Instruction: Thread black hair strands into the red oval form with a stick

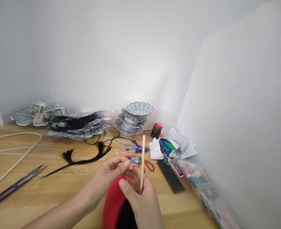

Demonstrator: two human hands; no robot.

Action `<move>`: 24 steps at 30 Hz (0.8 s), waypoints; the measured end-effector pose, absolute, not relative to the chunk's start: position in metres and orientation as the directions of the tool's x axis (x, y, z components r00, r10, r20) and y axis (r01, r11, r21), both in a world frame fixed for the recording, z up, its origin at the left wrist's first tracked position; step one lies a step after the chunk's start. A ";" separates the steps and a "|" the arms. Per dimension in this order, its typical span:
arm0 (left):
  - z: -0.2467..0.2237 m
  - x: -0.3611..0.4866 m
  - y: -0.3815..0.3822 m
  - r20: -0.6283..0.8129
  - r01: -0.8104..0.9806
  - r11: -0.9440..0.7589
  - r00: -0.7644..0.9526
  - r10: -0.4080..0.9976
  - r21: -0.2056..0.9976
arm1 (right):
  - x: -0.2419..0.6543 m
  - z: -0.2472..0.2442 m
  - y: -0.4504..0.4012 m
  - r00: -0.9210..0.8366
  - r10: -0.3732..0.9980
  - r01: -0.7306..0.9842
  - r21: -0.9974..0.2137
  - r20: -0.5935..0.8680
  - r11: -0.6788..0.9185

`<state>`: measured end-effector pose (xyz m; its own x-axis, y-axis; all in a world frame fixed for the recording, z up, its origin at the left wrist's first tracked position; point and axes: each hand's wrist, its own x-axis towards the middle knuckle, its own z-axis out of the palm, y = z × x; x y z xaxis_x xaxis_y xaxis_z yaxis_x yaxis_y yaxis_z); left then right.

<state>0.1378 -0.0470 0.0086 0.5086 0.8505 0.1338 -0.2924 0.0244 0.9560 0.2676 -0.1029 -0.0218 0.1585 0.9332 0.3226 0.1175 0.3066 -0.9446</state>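
My right hand [142, 194] is closed around a pale wooden stick [142, 162], which stands nearly upright between the thumb and fingers. My left hand [111, 171] has its thumb and fingertips pinched together just left of the stick; what they grip, if anything, is too small to tell. Beneath both hands lies a red rounded object [111, 202] with a black part [126, 218], partly covered by my right hand. Just behind the fingertips, a small grey patterned paper piece [134, 161] and red-handled scissors [149, 166] show.
Purple-handled scissors [13, 188], white tubing [27, 151] and black strands [83, 161] lie left. Stacked patterned paper bowls [133, 119] and a glue gun [139, 147] are behind. A phone [171, 176], a red-topped black spool [156, 130] and a supply bag [208, 190] are right.
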 end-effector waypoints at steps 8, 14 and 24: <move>0.009 0.136 -0.046 0.006 -0.469 0.257 0.489 0.872 0.845 | 0.291 -0.030 -0.114 0.150 0.988 0.015 -0.999 0.038 0.036; 0.012 0.133 -0.038 -0.009 -0.574 0.279 0.428 0.904 0.770 | 0.307 -0.021 -0.125 0.179 0.984 0.037 -0.999 -0.024 -0.032; 0.017 0.124 -0.015 0.023 -0.631 0.138 0.241 0.970 0.764 | 0.346 -0.017 -0.139 0.296 0.954 0.084 -0.993 -0.053 -0.081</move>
